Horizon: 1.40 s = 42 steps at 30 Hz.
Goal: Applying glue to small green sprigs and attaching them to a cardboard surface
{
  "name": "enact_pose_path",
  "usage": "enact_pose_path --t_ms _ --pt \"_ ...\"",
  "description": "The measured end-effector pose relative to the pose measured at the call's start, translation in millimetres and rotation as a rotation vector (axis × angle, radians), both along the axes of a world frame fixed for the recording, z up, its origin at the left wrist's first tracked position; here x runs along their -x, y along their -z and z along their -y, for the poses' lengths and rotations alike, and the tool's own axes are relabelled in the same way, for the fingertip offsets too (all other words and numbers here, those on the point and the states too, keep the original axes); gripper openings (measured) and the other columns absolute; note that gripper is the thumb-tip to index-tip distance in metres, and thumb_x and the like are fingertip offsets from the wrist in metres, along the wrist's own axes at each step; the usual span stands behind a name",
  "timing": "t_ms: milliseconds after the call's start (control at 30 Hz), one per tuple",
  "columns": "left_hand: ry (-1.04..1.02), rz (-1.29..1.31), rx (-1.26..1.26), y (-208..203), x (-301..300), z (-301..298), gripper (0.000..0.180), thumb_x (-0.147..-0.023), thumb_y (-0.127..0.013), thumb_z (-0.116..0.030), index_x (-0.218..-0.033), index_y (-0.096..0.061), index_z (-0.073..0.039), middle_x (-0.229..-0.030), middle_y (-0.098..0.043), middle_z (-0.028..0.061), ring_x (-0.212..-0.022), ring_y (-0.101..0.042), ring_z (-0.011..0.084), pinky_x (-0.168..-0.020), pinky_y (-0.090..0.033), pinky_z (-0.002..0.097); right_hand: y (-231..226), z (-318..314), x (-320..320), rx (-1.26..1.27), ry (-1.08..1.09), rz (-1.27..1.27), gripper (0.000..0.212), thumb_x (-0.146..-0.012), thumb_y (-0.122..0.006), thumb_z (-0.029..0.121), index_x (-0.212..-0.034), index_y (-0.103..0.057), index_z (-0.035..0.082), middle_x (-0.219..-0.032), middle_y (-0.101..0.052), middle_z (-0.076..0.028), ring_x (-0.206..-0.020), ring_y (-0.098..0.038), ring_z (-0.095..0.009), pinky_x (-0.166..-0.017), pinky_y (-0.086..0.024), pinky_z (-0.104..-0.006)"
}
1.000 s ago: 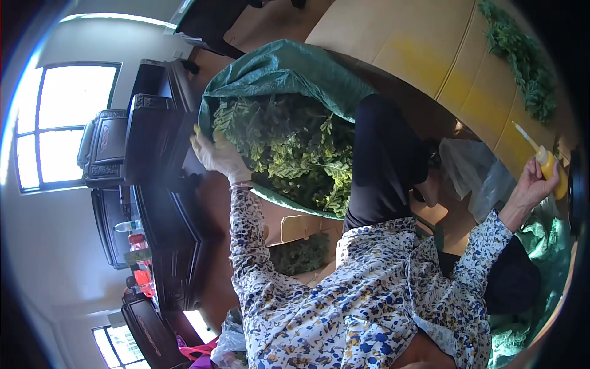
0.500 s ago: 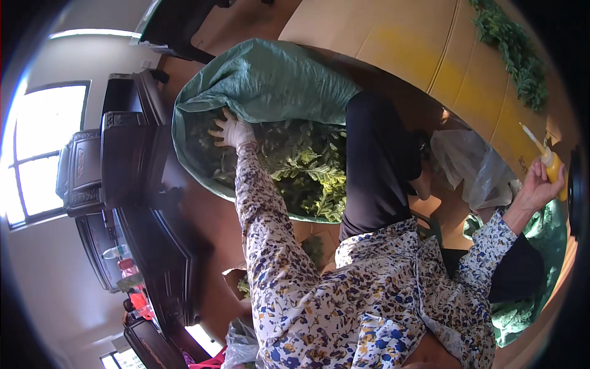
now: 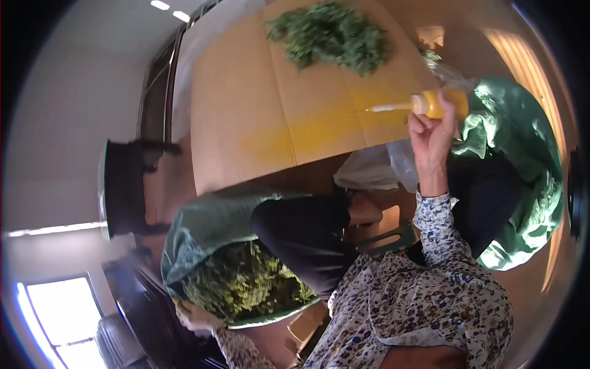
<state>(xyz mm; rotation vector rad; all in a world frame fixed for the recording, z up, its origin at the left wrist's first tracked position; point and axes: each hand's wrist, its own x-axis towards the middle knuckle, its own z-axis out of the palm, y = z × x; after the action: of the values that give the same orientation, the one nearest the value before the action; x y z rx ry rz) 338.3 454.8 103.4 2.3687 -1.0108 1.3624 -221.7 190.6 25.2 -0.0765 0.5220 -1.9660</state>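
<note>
My right hand is closed around a yellow squeeze bottle with a long, pale, thin nozzle that points left over the cardboard. A yellow stain spreads across that cardboard beneath the nozzle. Down at the lower left, my gloved left hand is at the rim of a green woven sack; its fingers are blurred, so their grip is unclear. Artificial green sprigs, some with yellowish tips, fill the sack. At the cardboard's far side lies a bunch of green sprigs.
Crumpled clear plastic lies under the cardboard's near edge. A second green sack stands at my right. Dark furniture is at the lower left, with a black piece farther up. My bent knee sits beside the filled sack.
My view has swung to the right. My left hand has moved out of the sack's middle to its outer rim. My right hand has brought the bottle over the cardboard, tipping it sideways.
</note>
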Motion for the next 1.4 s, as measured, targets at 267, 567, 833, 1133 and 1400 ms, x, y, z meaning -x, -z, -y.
enact_pose_path --t_ms 267,567,833,1133,1400 --pt "0.877 -0.639 -0.226 7 148 213 0.031 -0.081 -0.06 -0.002 -0.111 -0.066 -0.008 -0.102 -0.068 0.0054 -0.09 -0.064 0.0158 -0.08 -0.049 0.0303 4 -8 27 0.089 0.106 0.104 0.022 -0.085 -0.062 0.025 -0.098 -0.054 0.009 -0.078 -0.058 -0.004 -0.046 -0.034 -0.005 -0.041 -0.031 -0.0187" --pt "1.524 0.21 -0.508 94 382 485 0.046 -0.066 -0.051 0.004 -0.107 -0.063 -0.012 -0.09 -0.062 0.0114 -0.088 -0.057 0.0332 -0.069 -0.049 0.0406 3 -26 61 0.154 0.264 0.089 0.021 -0.087 -0.061 0.024 -0.095 -0.052 0.007 -0.083 -0.061 -0.011 -0.046 -0.038 -0.005 -0.041 -0.033 -0.018" --pt "1.387 -0.448 -0.228 110 351 423 0.015 -0.082 -0.056 -0.004 -0.092 -0.067 -0.006 -0.074 -0.065 0.0078 -0.058 -0.061 0.0228 -0.053 -0.049 0.034 12 -28 67 0.162 0.281 0.164 0.02 -0.087 -0.06 0.024 -0.093 -0.052 0.007 -0.081 -0.06 -0.01 -0.045 -0.038 -0.005 -0.041 -0.034 -0.0185" --pt "1.137 -2.772 0.143 146 367 294 0.018 -0.091 -0.053 -0.009 -0.108 -0.057 -0.005 -0.103 -0.064 0.0076 -0.089 -0.064 0.0186 -0.073 -0.052 0.035 20 -13 39 0.132 0.108 0.209 0.019 -0.084 -0.062 0.024 -0.093 -0.055 0.009 -0.081 -0.06 -0.008 -0.046 -0.037 -0.005 -0.041 -0.035 -0.0203" --pt "0.753 -2.452 0.126 144 375 283 0.015 -0.089 -0.055 -0.007 -0.101 -0.056 0.002 -0.095 -0.064 0.0159 -0.089 -0.066 0.0309 -0.065 -0.055 0.0379 23 33 -21 0.11 0.02 0.163 0.024 -0.085 -0.063 0.026 -0.1 -0.052 0.012 -0.089 -0.062 -0.01 -0.049 -0.04 -0.005 -0.044 -0.038 -0.0204"
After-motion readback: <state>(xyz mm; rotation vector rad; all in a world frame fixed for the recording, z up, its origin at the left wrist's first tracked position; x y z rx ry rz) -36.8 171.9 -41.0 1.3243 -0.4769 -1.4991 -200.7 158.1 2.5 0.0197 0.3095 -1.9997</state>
